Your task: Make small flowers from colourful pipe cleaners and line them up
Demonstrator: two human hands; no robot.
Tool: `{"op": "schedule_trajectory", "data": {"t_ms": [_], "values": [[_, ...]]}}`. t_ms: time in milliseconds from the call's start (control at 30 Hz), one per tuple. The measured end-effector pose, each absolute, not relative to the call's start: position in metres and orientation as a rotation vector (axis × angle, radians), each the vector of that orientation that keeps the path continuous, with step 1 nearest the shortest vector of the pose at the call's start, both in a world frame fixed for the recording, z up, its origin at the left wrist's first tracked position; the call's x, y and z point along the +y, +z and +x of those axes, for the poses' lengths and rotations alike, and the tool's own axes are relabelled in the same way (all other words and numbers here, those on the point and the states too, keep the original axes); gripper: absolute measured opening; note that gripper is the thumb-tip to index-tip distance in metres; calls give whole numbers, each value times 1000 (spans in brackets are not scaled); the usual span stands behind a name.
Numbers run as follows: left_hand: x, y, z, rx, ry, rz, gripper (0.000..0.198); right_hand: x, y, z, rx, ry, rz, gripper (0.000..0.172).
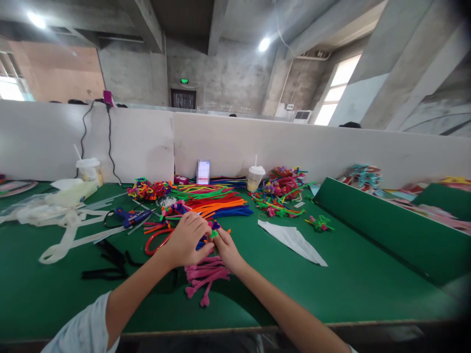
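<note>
while the left hand [187, 240] and right hand [226, 247] pinch a small pipe-cleaner twist [214, 231] tight, it sits nearer the right, axis unclear

Left hand [187, 240] and right hand [226, 249] close together, fingers [200, 228] curled downward

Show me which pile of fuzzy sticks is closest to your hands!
The pink pipe cleaners, right below the left hand and right hand; the orange and blue pile lies farther off, beyond both hands.
</note>
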State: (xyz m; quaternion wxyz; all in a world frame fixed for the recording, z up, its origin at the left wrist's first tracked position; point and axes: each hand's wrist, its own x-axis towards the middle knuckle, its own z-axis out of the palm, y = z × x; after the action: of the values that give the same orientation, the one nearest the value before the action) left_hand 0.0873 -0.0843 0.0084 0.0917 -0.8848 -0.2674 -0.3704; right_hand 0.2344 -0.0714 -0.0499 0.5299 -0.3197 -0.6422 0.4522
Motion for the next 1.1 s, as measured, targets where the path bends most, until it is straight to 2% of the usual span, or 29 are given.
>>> {"op": "schedule_trajectory", "data": {"t_ms": [400, 700, 1100], "values": [[-82, 5, 87, -620, -940, -2301, 13, -77, -46, 230, -1561, 1078, -771, 43], [-79, -1, 82, -557, -866, -2321, 16, -86, -33, 229, -1568, 1175, -803, 34], [-79, 3, 81, -636, -982, -2453, 19, -80, -37, 229, -1476, 1198, -727, 38]]}}
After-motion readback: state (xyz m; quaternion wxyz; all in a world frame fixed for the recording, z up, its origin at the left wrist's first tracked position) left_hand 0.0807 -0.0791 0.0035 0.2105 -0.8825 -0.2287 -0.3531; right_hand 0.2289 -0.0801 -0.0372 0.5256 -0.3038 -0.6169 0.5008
